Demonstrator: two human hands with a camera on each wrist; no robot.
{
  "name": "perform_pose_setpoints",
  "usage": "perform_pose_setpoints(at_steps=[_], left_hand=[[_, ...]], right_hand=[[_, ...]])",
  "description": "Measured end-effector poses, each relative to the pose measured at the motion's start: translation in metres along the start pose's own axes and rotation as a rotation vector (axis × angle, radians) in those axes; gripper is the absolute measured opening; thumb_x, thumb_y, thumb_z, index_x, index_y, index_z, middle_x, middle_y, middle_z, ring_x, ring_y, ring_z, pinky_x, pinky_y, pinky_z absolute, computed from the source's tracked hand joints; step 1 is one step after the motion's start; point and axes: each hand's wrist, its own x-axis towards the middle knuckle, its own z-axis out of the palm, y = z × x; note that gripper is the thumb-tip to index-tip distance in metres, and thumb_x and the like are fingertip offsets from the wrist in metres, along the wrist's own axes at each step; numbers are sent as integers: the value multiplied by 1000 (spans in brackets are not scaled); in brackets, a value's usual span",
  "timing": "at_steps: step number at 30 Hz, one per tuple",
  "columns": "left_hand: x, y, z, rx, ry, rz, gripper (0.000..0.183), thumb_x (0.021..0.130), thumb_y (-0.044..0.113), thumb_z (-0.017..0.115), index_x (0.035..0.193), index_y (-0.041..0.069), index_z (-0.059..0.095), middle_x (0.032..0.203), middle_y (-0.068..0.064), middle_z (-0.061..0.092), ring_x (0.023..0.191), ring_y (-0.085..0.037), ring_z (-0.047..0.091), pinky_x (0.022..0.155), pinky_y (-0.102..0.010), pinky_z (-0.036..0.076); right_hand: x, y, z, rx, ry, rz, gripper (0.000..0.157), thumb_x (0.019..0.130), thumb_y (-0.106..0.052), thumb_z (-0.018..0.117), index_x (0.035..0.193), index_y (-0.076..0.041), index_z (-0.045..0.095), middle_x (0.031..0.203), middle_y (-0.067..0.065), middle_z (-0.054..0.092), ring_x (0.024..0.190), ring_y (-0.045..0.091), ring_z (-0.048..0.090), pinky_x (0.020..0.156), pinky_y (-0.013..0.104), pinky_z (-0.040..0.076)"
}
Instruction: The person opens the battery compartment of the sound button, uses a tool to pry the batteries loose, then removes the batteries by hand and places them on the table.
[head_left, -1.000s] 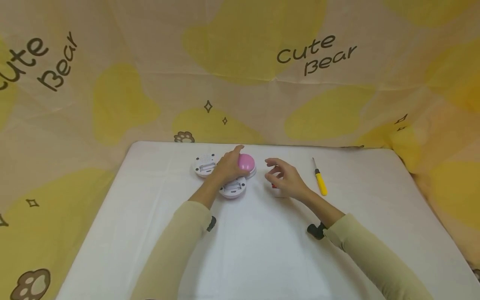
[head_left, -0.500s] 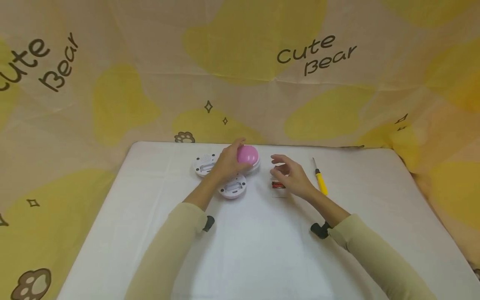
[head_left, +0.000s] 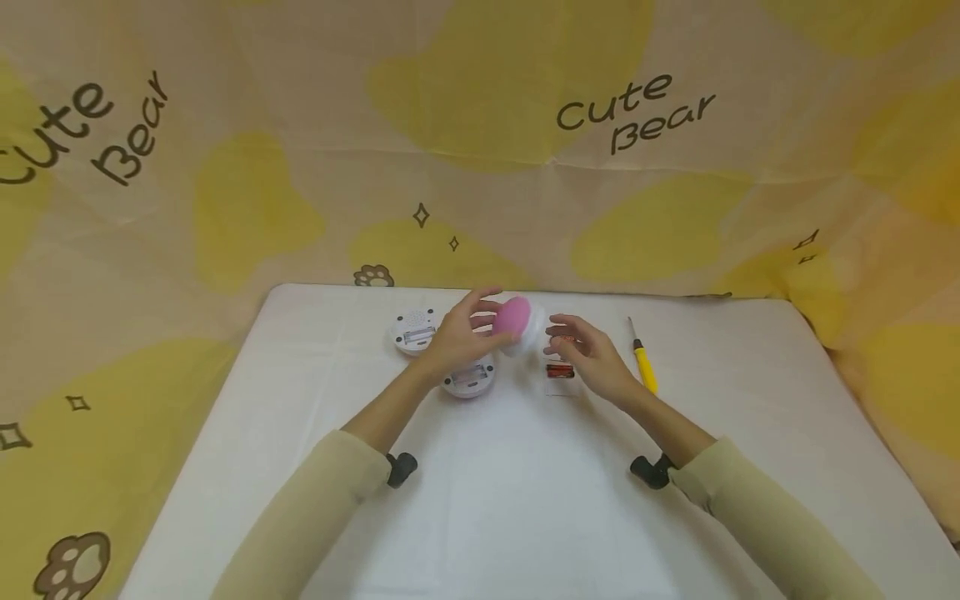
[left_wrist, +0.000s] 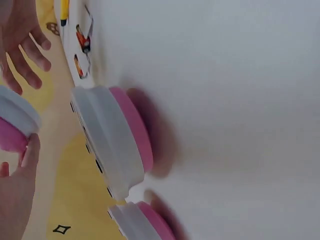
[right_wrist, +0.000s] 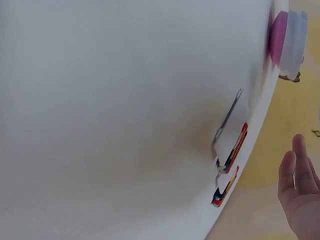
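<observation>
A round push-button buzzer with a pink dome and white base (head_left: pixel 513 317) is tilted on its side above the table, its base turned right. My left hand (head_left: pixel 453 342) grips it by the dome and rim. My right hand (head_left: pixel 600 363) hovers just right of the base, fingers loosely bent and holding nothing; the right wrist view shows this hand (right_wrist: pixel 304 197) apart from everything. Two more buzzers lie dome down: a near one (head_left: pixel 471 387) and a far one (head_left: pixel 408 320), partly behind my left hand. Their undersides show battery compartments without covers.
Red-and-black batteries in clear packaging (head_left: pixel 560 372) lie below my right hand, with another pack (right_wrist: pixel 227 187) just beyond. A yellow-handled screwdriver (head_left: pixel 645 372) rests farther right on the white table (head_left: pixel 480 500). A printed cloth (head_left: pixel 480 100) hangs behind.
My left hand has lifted the buzzer off the table and tipped it, base toward the right hand. My right hand has shifted slightly right, uncovering the batteries.
</observation>
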Motion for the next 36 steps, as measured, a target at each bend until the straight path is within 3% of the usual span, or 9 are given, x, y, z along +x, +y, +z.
perform_pose_setpoints(at_steps=[5,12,17,24,29,36], left_hand=[[-19,1,4,-236,-72,-32,68,86,13,77,146,20,45,136,-10,54,125,-27,55,97,-39,50],[-36,-2,13,-365,-87,-8,68,85,11,71,147,11,43,138,-14,52,125,-32,55,100,-42,48],[-42,-4,15,-354,-100,20,65,87,11,69,147,14,43,140,-14,50,129,-34,52,104,-46,44],[-49,-6,9,-299,-162,43,67,89,11,71,148,21,42,140,-14,50,126,-32,55,101,-42,47],[-53,-9,1,-210,-242,44,74,87,8,75,151,19,41,141,-11,49,120,-29,60,99,-41,48],[-60,-8,5,-179,-329,-13,83,86,2,73,155,17,31,154,-8,39,131,-31,52,101,-39,47]], right_hand=[[-9,-6,7,90,-59,23,46,103,-17,54,145,0,41,130,24,56,110,43,63,95,52,48],[-18,-21,18,136,-119,31,47,103,-13,53,146,-1,40,123,24,63,100,36,68,94,52,50],[-23,-28,22,203,-138,52,48,102,-9,52,147,-2,36,119,27,64,96,34,70,95,57,48],[-26,-30,22,187,-125,70,49,100,-8,55,146,0,38,111,23,67,86,27,69,89,42,54],[-28,-25,21,175,-159,68,48,98,-7,58,144,-1,42,102,16,66,82,28,66,84,37,55],[-31,-21,21,125,-187,51,48,97,-10,62,141,-4,46,103,16,66,84,29,68,83,50,55]])
